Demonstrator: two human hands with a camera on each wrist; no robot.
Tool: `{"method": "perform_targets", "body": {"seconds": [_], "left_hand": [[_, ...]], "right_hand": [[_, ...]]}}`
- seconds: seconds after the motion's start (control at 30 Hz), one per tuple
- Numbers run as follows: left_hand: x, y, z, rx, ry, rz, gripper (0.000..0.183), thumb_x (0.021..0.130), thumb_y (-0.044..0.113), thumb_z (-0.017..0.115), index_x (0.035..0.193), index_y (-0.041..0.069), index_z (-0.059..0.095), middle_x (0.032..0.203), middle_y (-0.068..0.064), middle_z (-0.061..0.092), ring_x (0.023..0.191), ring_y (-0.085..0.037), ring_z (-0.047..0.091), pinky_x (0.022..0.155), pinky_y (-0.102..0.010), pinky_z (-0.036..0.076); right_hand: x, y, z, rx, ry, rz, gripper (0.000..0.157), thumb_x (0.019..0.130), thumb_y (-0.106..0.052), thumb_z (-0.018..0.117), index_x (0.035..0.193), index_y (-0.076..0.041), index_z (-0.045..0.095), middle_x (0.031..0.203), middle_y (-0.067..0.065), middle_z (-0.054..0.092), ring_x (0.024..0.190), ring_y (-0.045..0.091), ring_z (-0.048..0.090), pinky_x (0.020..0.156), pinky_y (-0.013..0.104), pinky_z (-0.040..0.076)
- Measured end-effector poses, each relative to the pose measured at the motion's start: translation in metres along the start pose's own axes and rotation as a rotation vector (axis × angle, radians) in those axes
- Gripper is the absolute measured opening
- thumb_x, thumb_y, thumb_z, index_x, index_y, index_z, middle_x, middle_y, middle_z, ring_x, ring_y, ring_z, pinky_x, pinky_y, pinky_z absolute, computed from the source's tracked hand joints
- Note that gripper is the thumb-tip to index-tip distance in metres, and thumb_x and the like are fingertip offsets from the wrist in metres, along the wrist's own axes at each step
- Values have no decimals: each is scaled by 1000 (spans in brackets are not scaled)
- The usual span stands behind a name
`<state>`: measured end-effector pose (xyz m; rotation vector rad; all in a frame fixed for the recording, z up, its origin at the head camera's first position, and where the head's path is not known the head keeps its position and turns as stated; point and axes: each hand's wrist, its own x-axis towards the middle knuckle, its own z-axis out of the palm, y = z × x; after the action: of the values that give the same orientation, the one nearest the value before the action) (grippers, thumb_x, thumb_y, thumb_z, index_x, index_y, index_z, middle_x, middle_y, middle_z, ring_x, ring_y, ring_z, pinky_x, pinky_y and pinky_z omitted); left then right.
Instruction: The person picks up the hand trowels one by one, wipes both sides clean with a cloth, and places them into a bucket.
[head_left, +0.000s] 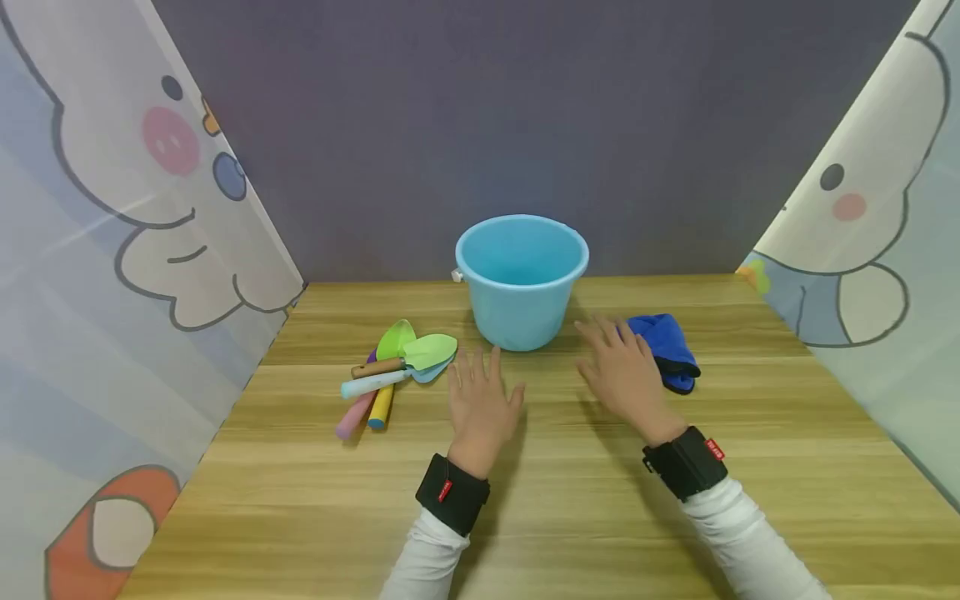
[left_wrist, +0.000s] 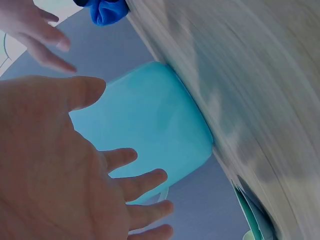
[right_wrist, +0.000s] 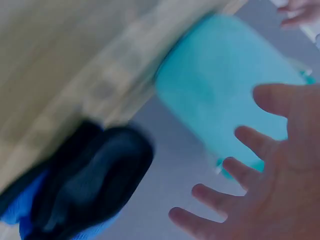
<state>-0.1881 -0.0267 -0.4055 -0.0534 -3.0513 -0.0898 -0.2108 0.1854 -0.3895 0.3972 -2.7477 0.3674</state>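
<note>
A light blue bucket (head_left: pixel 521 312) stands upright at the back middle of the wooden table. In front of it my left hand (head_left: pixel 478 408) hovers with fingers spread, holding nothing; the left wrist view shows its palm before the bucket (left_wrist: pixel 150 115). My right hand (head_left: pixel 624 375) has spread fingers too and holds nothing. Just right of it lies a crumpled blue cloth (head_left: pixel 663 342) with black edging, partly covered by the hand in the head view. Left of my left hand is a small pile of garden hand tools, with a green trowel (head_left: pixel 431 351) on top.
Among the piled tools show a yellow handle (head_left: pixel 381 407), a pink handle (head_left: pixel 356 415) and a pale blue handle (head_left: pixel 373 383). A dark grey panel (head_left: pixel 480 142) rises behind the table (head_left: pixel 562 517), and printed cartoon sheets hang on both sides.
</note>
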Motion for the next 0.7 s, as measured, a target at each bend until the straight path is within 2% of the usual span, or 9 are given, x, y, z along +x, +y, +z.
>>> {"method": "perform_targets", "body": {"seconds": [0.17,0.3,0.37,0.47,0.57,0.7], "left_hand": [[-1,0,-2,-18,-17,13,71,105,58,39,160,14,32,164,-16,35,157,-38,24,127,-47,22],[0,-1,-3,-17,-29,13,71,105,58,38,160,14,31,165,-15,34,157,-37,22,128,-46,21],[0,-1,-2,-17,-30,13,70,105,57,39,160,14,32,165,-15,34,157,-37,22,128,-46,21],[1,-2,-1,-6,-30,13,70,105,58,38,160,14,33,164,-15,36,157,-37,24,127,-47,22],[1,-5,-2,14,-31,2,70,105,58,38,159,14,34,163,-15,38,156,-38,25,126,-47,23],[4,-12,-5,12,-35,-15,69,106,57,37,159,13,34,163,-16,37,156,-39,24,127,-48,22]], "right_hand": [[12,36,-12,-21,-51,30,54,101,-27,61,151,-9,46,163,24,30,146,57,28,110,76,28],[21,61,-13,42,-128,128,60,103,-29,57,155,-9,37,163,30,22,144,67,17,107,83,21],[23,73,-9,64,-170,182,60,103,-29,57,155,-7,36,161,35,20,140,72,16,105,85,21],[23,87,-2,40,-231,195,58,101,-25,59,150,1,41,153,42,29,137,70,26,108,81,24],[22,96,4,-4,-270,159,54,100,-22,63,143,8,49,145,44,40,134,64,36,111,74,30],[27,99,4,-12,-262,139,54,99,-22,65,141,8,51,143,43,43,134,61,39,111,71,31]]}}
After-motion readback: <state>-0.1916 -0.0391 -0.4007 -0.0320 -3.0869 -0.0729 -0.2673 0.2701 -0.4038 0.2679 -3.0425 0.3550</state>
